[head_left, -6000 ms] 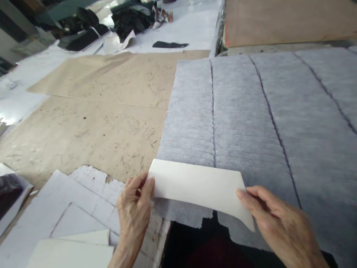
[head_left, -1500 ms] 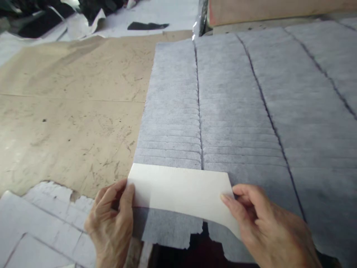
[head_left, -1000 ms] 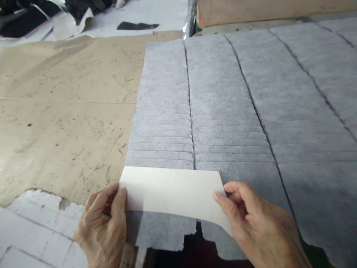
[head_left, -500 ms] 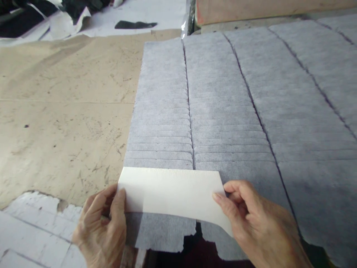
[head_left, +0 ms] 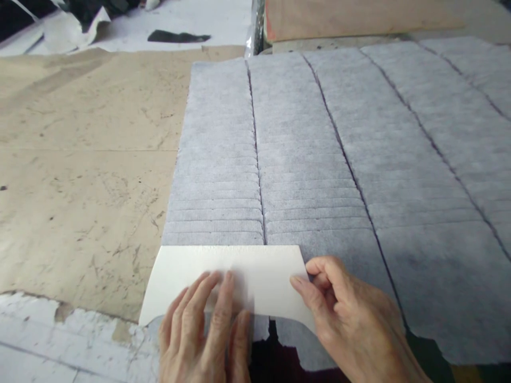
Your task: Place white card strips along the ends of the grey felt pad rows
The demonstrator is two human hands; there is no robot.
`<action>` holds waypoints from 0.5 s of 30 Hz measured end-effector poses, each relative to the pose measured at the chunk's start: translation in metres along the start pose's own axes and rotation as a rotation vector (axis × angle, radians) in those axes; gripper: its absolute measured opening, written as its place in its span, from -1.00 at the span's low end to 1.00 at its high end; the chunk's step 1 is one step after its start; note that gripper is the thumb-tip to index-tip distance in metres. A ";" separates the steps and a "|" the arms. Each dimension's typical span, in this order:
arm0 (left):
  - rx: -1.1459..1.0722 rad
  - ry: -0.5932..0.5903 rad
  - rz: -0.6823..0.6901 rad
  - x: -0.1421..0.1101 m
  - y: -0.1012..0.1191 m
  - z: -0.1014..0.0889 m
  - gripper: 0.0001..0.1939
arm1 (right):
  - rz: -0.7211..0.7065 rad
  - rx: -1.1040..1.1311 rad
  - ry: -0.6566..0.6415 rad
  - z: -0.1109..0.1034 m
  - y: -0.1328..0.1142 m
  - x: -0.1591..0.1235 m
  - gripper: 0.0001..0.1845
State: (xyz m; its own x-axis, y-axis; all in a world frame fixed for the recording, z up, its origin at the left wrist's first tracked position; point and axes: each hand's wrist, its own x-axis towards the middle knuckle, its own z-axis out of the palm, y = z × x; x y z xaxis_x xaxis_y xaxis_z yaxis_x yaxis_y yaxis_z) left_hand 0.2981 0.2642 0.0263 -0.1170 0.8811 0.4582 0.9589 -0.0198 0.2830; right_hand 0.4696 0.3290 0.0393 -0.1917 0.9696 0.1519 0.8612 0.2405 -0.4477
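Observation:
A white card template with a straight top edge and a curved lower edge lies across the near end of a grey fabric sheet. My left hand rests on the template's middle, fingers stretched out and slightly blurred. Its fingertips hide part of the card. At the right end, my right hand pinches the card's edge between thumb and fingers. Above the template, rows of fine horizontal lines run over the fabric, crossed by long dark lines going away from me.
Brown paper covers the table on the left, with torn white paper at the near left. A black scrap lies at the back on white sheets. A brown board stands behind the fabric. The fabric's near edge is ragged.
My left hand has let go of the template's left end and moved right to lie flat on its middle. My right hand keeps its pinch. The whole view has shifted slightly.

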 end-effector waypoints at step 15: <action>0.069 -0.104 -0.010 -0.003 -0.001 0.005 -0.52 | -0.072 -0.059 0.032 -0.002 0.000 0.001 -0.74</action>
State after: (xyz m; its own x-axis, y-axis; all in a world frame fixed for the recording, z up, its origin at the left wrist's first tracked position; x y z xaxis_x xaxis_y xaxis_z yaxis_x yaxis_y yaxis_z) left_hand 0.2990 0.2640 0.0207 -0.1025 0.9253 0.3652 0.9737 0.0182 0.2270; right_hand 0.4703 0.3296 0.0414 -0.2399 0.9478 0.2101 0.8721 0.3055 -0.3822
